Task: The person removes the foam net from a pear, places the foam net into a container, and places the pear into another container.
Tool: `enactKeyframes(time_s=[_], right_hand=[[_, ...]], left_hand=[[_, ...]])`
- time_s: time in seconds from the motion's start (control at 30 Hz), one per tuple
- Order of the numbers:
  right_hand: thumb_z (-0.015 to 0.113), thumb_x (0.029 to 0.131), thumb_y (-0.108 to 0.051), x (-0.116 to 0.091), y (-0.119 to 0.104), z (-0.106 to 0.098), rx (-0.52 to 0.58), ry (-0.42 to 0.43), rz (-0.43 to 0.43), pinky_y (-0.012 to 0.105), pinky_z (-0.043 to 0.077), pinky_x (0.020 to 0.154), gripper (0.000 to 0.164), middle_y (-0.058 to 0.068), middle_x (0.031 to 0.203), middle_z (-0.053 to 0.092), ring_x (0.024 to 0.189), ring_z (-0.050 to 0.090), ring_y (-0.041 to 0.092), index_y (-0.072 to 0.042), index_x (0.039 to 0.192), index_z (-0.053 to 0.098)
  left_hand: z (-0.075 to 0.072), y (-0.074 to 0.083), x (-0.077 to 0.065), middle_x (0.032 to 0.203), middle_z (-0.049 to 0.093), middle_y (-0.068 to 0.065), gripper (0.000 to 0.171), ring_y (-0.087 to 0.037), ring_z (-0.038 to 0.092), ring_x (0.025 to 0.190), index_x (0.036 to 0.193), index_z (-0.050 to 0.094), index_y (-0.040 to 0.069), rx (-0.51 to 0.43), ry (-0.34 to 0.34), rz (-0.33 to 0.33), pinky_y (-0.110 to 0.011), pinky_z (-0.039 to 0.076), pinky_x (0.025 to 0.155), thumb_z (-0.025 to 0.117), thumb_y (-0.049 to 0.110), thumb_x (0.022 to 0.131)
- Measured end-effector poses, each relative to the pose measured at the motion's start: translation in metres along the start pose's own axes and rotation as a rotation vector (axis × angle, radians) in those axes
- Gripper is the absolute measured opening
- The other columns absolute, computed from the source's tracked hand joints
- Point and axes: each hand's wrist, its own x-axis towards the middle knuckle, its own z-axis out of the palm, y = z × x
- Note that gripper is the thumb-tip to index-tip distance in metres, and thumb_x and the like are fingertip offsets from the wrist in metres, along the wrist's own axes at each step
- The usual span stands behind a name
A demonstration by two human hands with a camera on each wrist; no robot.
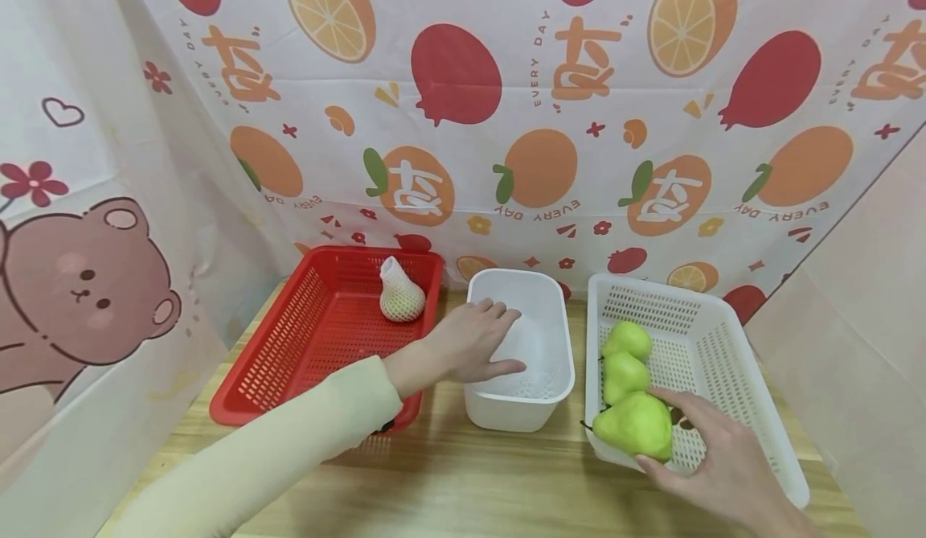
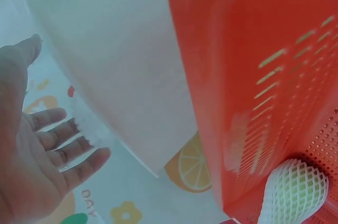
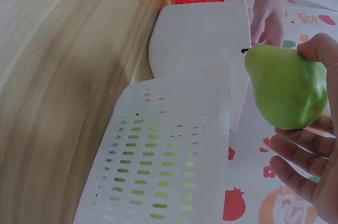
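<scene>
My right hand (image 1: 723,457) holds a green pear (image 1: 637,425) between thumb and fingers, above the near left corner of the white basket (image 1: 752,377). The pear's dark stem points left. Two more green pears (image 1: 628,341) lie along that basket's left side. Over the white bin (image 1: 481,409) hangs my left hand (image 1: 477,341), its fingers spread and holding nothing. White netted material (image 1: 537,383) shows low inside the bin, partly hidden by the hand. To the left, a pear in a white foam net (image 1: 402,301) stands in the red basket (image 1: 242,393).
The bin stands between the two baskets on a wooden table (image 1: 463,482). Behind them hangs a fruit-printed cloth (image 1: 535,240), and a curtain with a bear (image 1: 94,281) closes off the left side. My left forearm crosses the red basket's near right corner.
</scene>
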Motion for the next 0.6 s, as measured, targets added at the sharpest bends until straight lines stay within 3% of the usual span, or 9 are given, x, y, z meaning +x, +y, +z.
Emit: enactKeyframes(time_s=[0.3,0.6], right_hand=[[0.1,0.048,-0.025,0.002,0.008,-0.008,-0.031,-0.022,-0.022,0.005,0.047,0.077,0.086,-0.012,0.107,0.071,0.089,0.056,-0.007,-0.015,0.128,0.07],[0.102,0.045,-0.029,0.007,0.022,-0.018,-0.099,-0.023,-0.07,0.006,0.05,0.077,0.09,-0.006,0.115,0.074,0.092,0.06,-0.006,-0.013,0.128,0.071]], left_hand=[[-0.001,0.008,-0.03,0.138,0.069,-0.008,0.085,-0.026,0.066,0.125,0.148,0.056,0.01,-0.005,0.1,0.019,-0.042,0.057,0.101,0.059,0.075,0.093],[0.008,0.021,-0.056,0.139,0.067,-0.006,0.086,-0.024,0.064,0.127,0.148,0.056,0.013,-0.016,0.176,0.022,-0.042,0.057,0.104,0.06,0.077,0.09]])
